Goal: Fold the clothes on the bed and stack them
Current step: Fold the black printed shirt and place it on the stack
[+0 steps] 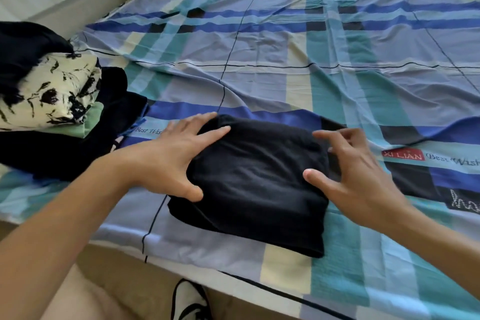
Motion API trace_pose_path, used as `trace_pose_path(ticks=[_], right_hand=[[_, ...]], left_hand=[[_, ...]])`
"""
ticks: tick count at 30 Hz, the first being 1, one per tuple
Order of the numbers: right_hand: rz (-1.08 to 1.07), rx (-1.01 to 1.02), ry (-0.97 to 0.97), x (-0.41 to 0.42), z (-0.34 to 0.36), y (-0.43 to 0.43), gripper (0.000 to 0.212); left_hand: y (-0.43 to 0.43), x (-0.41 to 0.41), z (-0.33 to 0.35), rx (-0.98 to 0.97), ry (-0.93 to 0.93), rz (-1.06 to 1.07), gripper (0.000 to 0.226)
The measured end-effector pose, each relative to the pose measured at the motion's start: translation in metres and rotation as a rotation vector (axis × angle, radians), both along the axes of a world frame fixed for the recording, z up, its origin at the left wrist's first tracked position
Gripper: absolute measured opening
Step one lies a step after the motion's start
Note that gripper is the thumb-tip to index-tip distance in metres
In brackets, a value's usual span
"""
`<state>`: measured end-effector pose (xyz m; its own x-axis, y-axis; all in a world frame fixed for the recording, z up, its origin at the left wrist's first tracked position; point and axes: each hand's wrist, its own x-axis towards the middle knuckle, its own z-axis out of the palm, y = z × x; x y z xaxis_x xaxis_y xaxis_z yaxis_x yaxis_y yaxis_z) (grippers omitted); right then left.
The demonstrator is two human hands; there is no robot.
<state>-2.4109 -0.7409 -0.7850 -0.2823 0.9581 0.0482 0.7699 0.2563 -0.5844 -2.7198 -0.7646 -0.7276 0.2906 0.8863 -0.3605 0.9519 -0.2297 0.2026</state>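
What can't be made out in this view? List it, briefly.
Head view: what type the black folded garment is; it is folded in on itself, and the left hand and right hand cover its sides.
Head view: the clothes pile; the left edge cuts it, and upper pieces hide lower ones.
Head view: the bedsheet lettering; the right edge cuts it.
Head view: the shoe; the bottom edge cuts it.

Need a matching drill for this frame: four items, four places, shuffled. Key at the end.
Items
1. folded black garment
2. cream printed garment
3. green garment
4. shoe

Places
A. in the pile, peeking out from under the cream print
B. bottom of view, below the edge of the sheet
C. on the sheet, between the left hand and right hand
D. in the pile, lying over the green layer

Pairs: 1-C, 2-D, 3-A, 4-B
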Motion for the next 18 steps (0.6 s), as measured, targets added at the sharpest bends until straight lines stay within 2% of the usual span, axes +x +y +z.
trace_pose_path(ticks=[2, 3, 4, 7, 11, 14, 16, 18], right_hand=[[0.061, 0.1, 0.074, -0.016, 0.002, -0.003, 0.073], [0.111, 0.12, 0.052, -0.025, 0.0, -0.003, 0.082], [0.163, 0.113, -0.007, -0.033, -0.004, -0.001, 0.091], [0.271, 0.021, -0.226, -0.045, -0.024, 0.004, 0.111], [0.269, 0.033, -0.378, -0.04, -0.04, 0.006, 0.113], [0.228, 0.015, -0.361, -0.035, -0.039, 0.002, 0.105], [0.207, -0.021, -0.34, -0.03, -0.036, -0.002, 0.103], [0.17, -0.052, -0.294, -0.022, -0.03, -0.007, 0.102]], left_hand=[[0.002, 0.017, 0.001, 0.134, -0.267, -0.089, 0.104], [0.007, 0.023, -0.005, 0.165, -0.321, -0.125, 0.104], [0.013, 0.027, -0.013, 0.159, -0.294, -0.166, 0.111], [0.034, 0.028, -0.047, 0.065, -0.014, -0.231, 0.145], [0.038, 0.021, -0.075, 0.09, 0.08, -0.221, 0.158], [0.03, 0.012, -0.076, 0.092, 0.103, -0.121, 0.158], [0.021, 0.004, -0.072, 0.041, 0.064, 0.031, 0.155], [0.012, -0.004, -0.064, -0.004, -0.043, 0.239, 0.141]])
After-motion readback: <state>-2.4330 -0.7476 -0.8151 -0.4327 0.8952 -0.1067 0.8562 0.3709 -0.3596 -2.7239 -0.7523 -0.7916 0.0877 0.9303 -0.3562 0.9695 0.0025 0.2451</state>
